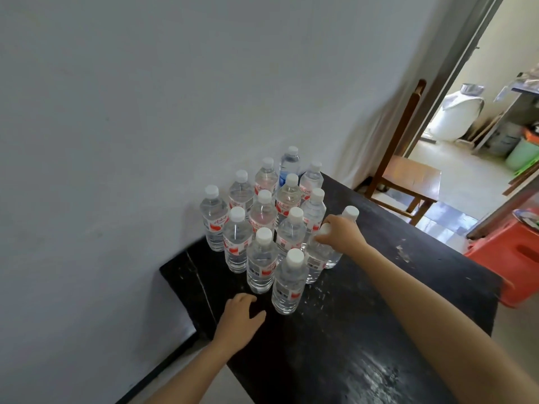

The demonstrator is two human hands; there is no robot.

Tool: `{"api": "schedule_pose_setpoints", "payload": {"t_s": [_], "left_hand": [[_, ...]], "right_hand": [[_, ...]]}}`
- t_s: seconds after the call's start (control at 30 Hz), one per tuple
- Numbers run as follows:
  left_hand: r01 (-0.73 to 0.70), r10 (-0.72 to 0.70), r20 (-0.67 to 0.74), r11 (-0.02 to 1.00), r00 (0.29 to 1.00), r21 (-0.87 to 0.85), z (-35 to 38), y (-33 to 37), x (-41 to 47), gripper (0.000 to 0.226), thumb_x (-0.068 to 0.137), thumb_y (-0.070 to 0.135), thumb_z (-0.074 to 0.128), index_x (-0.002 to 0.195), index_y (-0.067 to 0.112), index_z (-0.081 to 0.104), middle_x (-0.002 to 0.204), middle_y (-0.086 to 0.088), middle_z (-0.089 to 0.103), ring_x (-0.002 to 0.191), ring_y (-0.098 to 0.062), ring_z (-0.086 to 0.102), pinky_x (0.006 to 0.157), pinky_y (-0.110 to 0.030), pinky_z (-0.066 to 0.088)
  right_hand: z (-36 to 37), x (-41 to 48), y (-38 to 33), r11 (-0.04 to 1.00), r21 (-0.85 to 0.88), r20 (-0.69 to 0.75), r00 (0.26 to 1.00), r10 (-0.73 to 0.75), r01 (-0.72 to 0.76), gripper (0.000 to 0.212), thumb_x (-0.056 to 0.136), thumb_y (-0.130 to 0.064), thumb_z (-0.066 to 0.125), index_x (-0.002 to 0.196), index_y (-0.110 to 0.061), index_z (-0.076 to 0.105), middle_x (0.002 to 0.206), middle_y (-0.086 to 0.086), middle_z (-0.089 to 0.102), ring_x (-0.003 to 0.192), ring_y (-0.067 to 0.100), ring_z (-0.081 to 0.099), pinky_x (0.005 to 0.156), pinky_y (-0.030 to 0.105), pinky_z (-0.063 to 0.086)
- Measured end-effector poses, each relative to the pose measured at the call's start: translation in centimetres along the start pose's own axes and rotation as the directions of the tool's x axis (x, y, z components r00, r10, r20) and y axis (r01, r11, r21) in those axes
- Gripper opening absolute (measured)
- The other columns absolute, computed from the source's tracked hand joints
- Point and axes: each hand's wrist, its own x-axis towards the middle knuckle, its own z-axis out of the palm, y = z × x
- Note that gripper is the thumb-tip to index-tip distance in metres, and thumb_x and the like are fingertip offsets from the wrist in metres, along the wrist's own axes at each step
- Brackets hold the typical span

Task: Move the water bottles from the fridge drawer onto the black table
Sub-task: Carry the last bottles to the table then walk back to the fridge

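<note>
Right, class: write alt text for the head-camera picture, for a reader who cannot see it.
A person's right hand grips the top of a water bottle at the right edge of a cluster of upright bottles on a black table by a white wall. The left hand rests open on the table in front of them.

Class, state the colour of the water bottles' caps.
White; the caps show best in the head view.
</note>
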Motion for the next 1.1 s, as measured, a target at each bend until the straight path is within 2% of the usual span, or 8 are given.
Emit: {"api": "schedule_pose_setpoints", "payload": {"t_s": [0.17, 0.33, 0.47, 0.53, 0.67, 0.87, 0.97, 1.1], "left_hand": [[-0.034, 0.027, -0.102, 0.997, 0.994, -0.064, -2.0, 0.4, -0.2, 0.044, 0.090, 0.032, 0.056, 0.130, 0.015, 0.047, 0.133, 0.001, 0.045, 0.122, -0.013, 0.040, 0.097, -0.020, 0.033], [-0.050, 0.036, -0.146, 0.995, 0.989, -0.089, -4.1, 0.7, -0.4, 0.044, 0.089, 0.034, 0.057, 0.128, 0.014, 0.049, 0.132, 0.000, 0.047, 0.121, -0.013, 0.043, 0.100, -0.027, 0.039], [-0.094, 0.081, -0.183, 0.994, 0.980, -0.060, -6.1, 1.0, -0.4, 0.043, 0.089, 0.034, 0.056, 0.127, 0.015, 0.049, 0.133, 0.000, 0.047, 0.122, -0.014, 0.042, 0.100, -0.029, 0.038], [-0.129, 0.122, -0.197, 0.991, 0.973, -0.024, -7.1, 1.3, -0.3, 0.043, 0.089, 0.034, 0.056, 0.127, 0.014, 0.049, 0.133, 0.000, 0.047, 0.122, -0.014, 0.041, 0.099, -0.026, 0.036], [-0.229, 0.232, -0.212, 0.973, 0.949, 0.036, -8.6, 2.6, 0.4, 0.045, 0.090, 0.030, 0.055, 0.130, 0.012, 0.047, 0.134, -0.001, 0.046, 0.124, -0.015, 0.038, 0.099, -0.022, 0.030], [-0.387, 0.406, -0.204, 0.913, 0.891, 0.129, -9.9, 6.0, 2.0, 0.045, 0.090, 0.030, 0.055, 0.130, 0.011, 0.047, 0.130, -0.002, 0.048, 0.122, -0.017, 0.042, 0.103, -0.028, 0.033], [-0.514, 0.547, -0.171, 0.833, 0.819, 0.204, -10.1, 8.1, 2.7, 0.048, 0.090, 0.030, 0.055, 0.133, 0.011, 0.044, 0.136, -0.004, 0.045, 0.126, -0.019, 0.038, 0.105, -0.029, 0.028], [-0.658, 0.689, -0.101, 0.718, 0.718, 0.226, -10.3, 10.0, 3.1, 0.047, 0.089, 0.028, 0.055, 0.131, 0.009, 0.046, 0.135, -0.007, 0.047, 0.128, -0.023, 0.037, 0.106, -0.031, 0.027]], "right_hand": [[0.4, -0.3, 0.4, 0.999, 0.039, 0.028, 0.999, 0.022, -0.023, 0.039, 0.078, -0.030, 0.070, 0.107, -0.011, 0.053, 0.098, 0.006, 0.058, 0.093, 0.021, 0.057, 0.084, 0.036, 0.050], [0.5, -0.7, 0.4, 0.997, 0.063, 0.015, 0.999, 0.051, -0.052, 0.050, 0.076, -0.035, 0.073, 0.115, -0.013, 0.050, 0.109, 0.007, 0.059, 0.094, 0.019, 0.055, 0.084, 0.034, 0.048], [-0.8, -2.2, 0.2, 0.992, 0.119, -0.052, 0.997, 0.048, -0.042, 0.069, 0.078, -0.036, 0.071, 0.135, -0.016, 0.038, 0.133, 0.010, 0.050, 0.115, 0.028, 0.054, 0.095, 0.040, 0.048], [-1.9, -3.2, 0.1, 0.994, 0.108, -0.090, 0.996, 0.022, -0.013, 0.066, 0.080, -0.038, 0.068, 0.136, -0.019, 0.038, 0.137, 0.010, 0.045, 0.115, 0.029, 0.054, 0.093, 0.041, 0.050], [-3.8, -6.0, 0.3, 0.999, 0.012, -0.151, 0.988, -0.043, 0.045, 0.053, 0.085, -0.036, 0.061, 0.133, -0.020, 0.044, 0.135, 0.008, 0.044, 0.113, 0.026, 0.053, 0.093, 0.033, 0.047], [-5.6, -10.4, 2.4, 0.984, -0.176, -0.198, 0.979, -0.055, 0.020, 0.047, 0.088, -0.039, 0.056, 0.130, -0.022, 0.048, 0.131, 0.002, 0.047, 0.112, 0.019, 0.054, 0.094, 0.027, 0.047], [-5.8, -12.7, 3.0, 0.986, -0.162, -0.232, 0.973, 0.008, -0.047, 0.045, 0.088, -0.038, 0.057, 0.129, -0.020, 0.050, 0.133, 0.002, 0.048, 0.113, 0.020, 0.054, 0.096, 0.031, 0.049], [-6.2, -16.6, 2.7, 0.962, -0.220, -0.250, 0.963, 0.102, -0.159, 0.046, 0.090, -0.039, 0.053, 0.130, -0.018, 0.049, 0.135, 0.005, 0.047, 0.120, 0.023, 0.047, 0.101, 0.034, 0.040]]}}
